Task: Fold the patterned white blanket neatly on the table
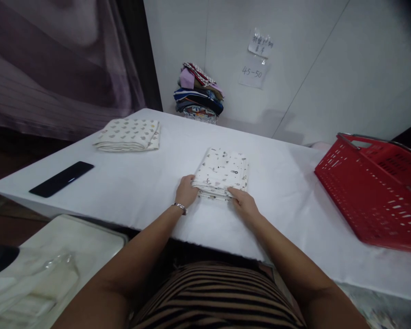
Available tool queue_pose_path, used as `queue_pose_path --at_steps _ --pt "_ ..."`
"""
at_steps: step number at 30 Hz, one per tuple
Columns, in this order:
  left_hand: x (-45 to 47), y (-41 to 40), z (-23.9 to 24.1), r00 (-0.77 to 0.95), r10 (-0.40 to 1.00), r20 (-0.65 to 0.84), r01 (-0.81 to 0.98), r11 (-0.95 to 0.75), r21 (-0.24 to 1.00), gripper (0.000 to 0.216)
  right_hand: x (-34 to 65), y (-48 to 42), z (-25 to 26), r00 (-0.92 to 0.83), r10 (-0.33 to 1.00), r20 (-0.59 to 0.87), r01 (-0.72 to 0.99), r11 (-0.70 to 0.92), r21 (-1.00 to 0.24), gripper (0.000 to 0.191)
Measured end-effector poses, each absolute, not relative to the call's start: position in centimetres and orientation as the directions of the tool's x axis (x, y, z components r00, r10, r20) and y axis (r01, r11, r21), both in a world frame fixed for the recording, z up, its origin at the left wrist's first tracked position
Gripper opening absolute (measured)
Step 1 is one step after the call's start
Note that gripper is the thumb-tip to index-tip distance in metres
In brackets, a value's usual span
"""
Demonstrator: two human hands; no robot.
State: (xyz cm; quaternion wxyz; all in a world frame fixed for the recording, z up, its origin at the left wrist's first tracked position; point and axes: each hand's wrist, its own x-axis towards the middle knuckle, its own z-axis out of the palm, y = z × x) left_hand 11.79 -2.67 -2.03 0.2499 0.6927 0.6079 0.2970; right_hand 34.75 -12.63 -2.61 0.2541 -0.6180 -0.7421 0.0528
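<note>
A folded white cloth [221, 169] with small printed motifs lies on the white-covered table [150, 183] in front of me, its layered edge facing my body. My left hand [187, 191] is closed at its near left corner, fingers partly hidden under the layers. At the near right edge my right hand [242, 201] grips the layers, thumb on top and the other fingers mostly out of sight. A second folded cloth [128, 135], white with a leaf-like print, rests farther left on the table, apart from both hands.
A black phone-like slab [62, 179] lies at the table's left end. A red plastic basket [373, 192] stands at the right. Behind the table rises a pile of folded fabrics [199, 93] against the wall, near paper signs [253, 71]. A whitish surface [71, 242] sits lower left.
</note>
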Motion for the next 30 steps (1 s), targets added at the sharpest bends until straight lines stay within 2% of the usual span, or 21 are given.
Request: queue_pose_path --at_steps 3,9,16,22,26,30 --pt "11.5 -2.7 -2.0 0.127 0.986 0.106 0.708 -0.165 0.687 0.044 34.8 -12.6 -2.7 -0.101 0.942 0.319 0.885 0.232 -0.403 0.049" --pt "12.0 -3.7 -2.0 -0.002 0.985 0.172 0.817 -0.097 0.569 0.048 34.6 -12.4 -3.1 -0.069 0.934 0.350 0.879 0.223 -0.422 0.048" --pt "13.4 -4.2 -2.0 -0.075 0.986 0.150 0.811 -0.027 0.584 0.055 34.3 -12.6 -3.4 -0.059 0.926 0.373 0.883 0.222 -0.413 0.048" --pt "12.5 -3.5 -2.1 0.041 0.995 0.096 0.821 -0.088 0.564 0.057 34.4 -12.8 -3.3 -0.085 0.929 0.359 0.887 0.235 -0.398 0.050" --pt "11.8 -2.8 -2.6 0.130 0.990 0.056 0.845 -0.141 0.517 0.045 34.4 -13.0 -3.6 -0.128 0.921 0.367 0.889 0.270 -0.369 0.051" --pt "11.1 -2.9 -2.4 0.157 0.980 0.125 0.856 -0.198 0.478 0.033 34.2 -13.2 -3.9 -0.197 0.897 0.395 0.894 0.330 -0.304 0.049"
